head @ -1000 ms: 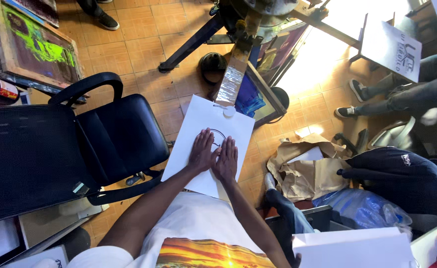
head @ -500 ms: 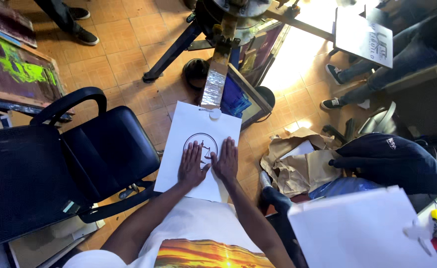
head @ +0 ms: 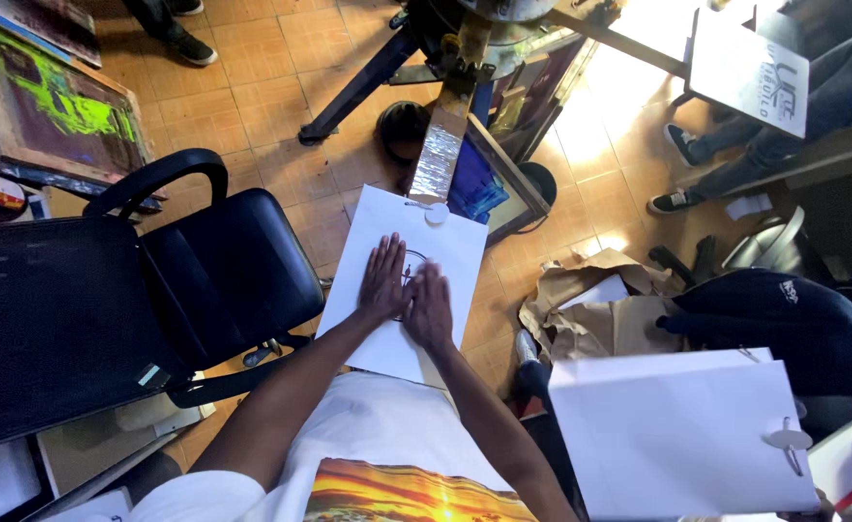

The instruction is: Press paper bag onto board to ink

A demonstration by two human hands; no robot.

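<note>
Pointing away, long axis fwd: white envelope.

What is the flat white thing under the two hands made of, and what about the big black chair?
The flat white envelope looks like matte paper or thin card: stiff straight edges, and a round string-tie disc at its top. Both the left hand and right hand press flat on it. The black office chair seems padded leather or vinyl, faintly shiny, with hard plastic-looking armrests.

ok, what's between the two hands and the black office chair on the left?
Head view: only a strip of the white envelope under the left hand and right hand, then a sliver of tiled floor before the black office chair.
</note>
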